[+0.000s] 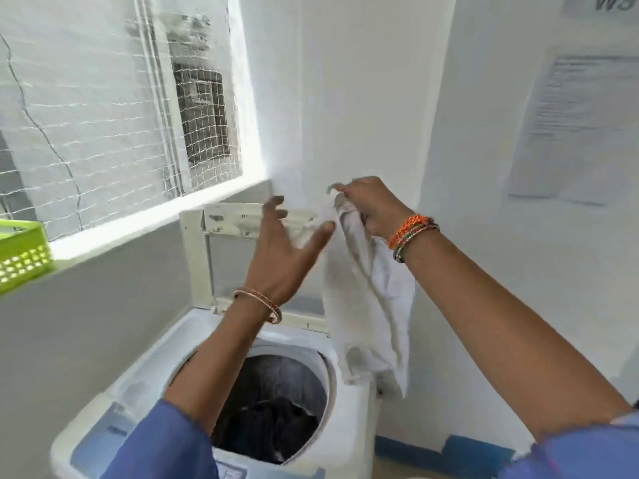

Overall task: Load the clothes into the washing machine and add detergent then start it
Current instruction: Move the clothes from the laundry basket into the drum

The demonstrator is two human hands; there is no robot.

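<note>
Blue sleeves (pixel 166 444), limp white cloth (pixel 370 305) in right hand (pixel 373 209), round drum (pixel 273 406) below.

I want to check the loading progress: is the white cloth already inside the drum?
No, the white cloth hangs from the right hand above the washing machine, outside its drum.

Counts: 1 top-load washing machine (pixel 349 402), lid (pixel 197 257) up, 1 drum opening. Inside drum: 1 dark heap of clothes (pixel 273 426); separate pcs can't be told apart. 1 white cloth (pixel 373 305) hanging above the machine. 2 hands: left hand (pixel 287 250) and right hand (pixel 373 209). Bangles: approx 2 on left wrist, several on right, too blurred for exact no. 1 green basket (pixel 20 254) on ledge. 1 meshed window (pixel 114 108). 2 paper sheets on wall: 1 big notice (pixel 581 129), 1 partly cut off at top edge (pixel 601 3).
</note>
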